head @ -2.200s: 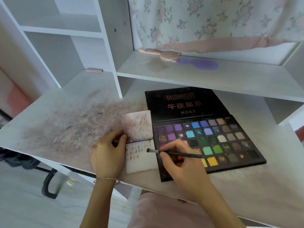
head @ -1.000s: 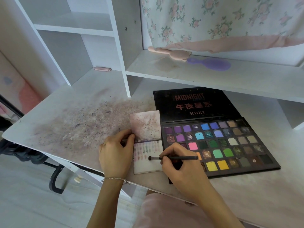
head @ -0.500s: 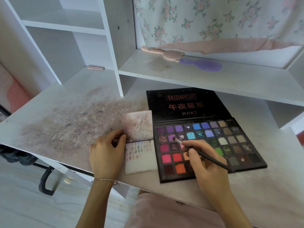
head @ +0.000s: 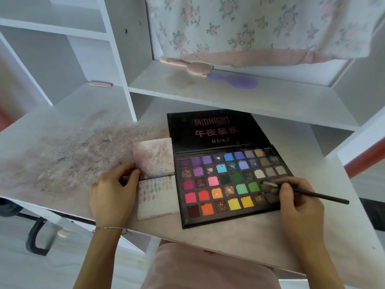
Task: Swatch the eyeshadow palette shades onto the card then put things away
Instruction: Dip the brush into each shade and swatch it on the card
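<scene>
An open black eyeshadow palette [head: 227, 184] with several coloured pans lies on the desk, its lid [head: 216, 130] folded back. Left of it lies a white swatch card [head: 160, 203] with rows of small colour marks near its top, and a stained flap [head: 154, 157] above it. My left hand [head: 112, 197] holds the card's left edge at the fold. My right hand [head: 298, 203] grips a thin black brush [head: 312, 195] over the palette's right side. The brush tip [head: 265, 183] touches a dark pan beside the green ones.
The white desk [head: 62, 159] is smeared with pink and grey powder on its left half. A shelf above holds a pink brush [head: 187, 64] and a purple one [head: 235, 80], under a floral curtain [head: 250, 28]. A small pink item [head: 99, 83] lies at the back left.
My right hand carried the brush from the card across to the palette, first over the purple pans, now to the right side by the green pans. My left hand stayed on the card.
</scene>
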A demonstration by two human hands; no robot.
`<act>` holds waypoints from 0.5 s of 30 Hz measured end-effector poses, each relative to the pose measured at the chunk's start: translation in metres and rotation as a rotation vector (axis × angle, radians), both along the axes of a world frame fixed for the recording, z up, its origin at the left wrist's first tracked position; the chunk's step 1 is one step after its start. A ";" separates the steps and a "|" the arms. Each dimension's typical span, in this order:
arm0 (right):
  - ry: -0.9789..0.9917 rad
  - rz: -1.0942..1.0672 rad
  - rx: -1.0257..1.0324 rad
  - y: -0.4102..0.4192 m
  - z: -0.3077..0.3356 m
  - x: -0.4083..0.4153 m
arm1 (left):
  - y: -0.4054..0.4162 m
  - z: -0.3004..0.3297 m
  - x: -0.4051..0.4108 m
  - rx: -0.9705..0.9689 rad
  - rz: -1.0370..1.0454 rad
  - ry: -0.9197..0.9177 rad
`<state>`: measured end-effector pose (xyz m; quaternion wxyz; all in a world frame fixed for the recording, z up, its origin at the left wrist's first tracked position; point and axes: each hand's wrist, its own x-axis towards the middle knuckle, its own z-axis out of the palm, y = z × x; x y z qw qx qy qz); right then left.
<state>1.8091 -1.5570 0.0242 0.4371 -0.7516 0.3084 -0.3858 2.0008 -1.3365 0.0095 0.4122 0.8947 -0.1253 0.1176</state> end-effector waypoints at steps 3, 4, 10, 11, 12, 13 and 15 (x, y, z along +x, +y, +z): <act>0.009 0.007 -0.023 0.000 -0.003 0.000 | 0.000 -0.001 0.001 0.001 0.003 0.007; 0.024 0.012 -0.036 0.000 -0.003 0.000 | 0.000 -0.001 0.001 0.000 0.005 0.010; 0.109 0.077 -0.086 -0.002 -0.007 0.002 | -0.001 -0.002 0.002 0.001 0.010 0.016; 0.121 0.084 -0.101 -0.002 -0.006 0.002 | -0.001 -0.002 0.002 0.000 0.009 0.015; 0.133 0.090 -0.119 -0.001 -0.006 0.003 | -0.001 -0.002 0.002 -0.001 0.006 0.014; 0.147 0.095 -0.135 0.000 -0.005 0.003 | 0.000 -0.002 0.002 -0.002 0.003 0.010; 0.156 0.098 -0.147 0.001 -0.005 0.003 | 0.000 -0.002 0.001 -0.004 -0.002 0.004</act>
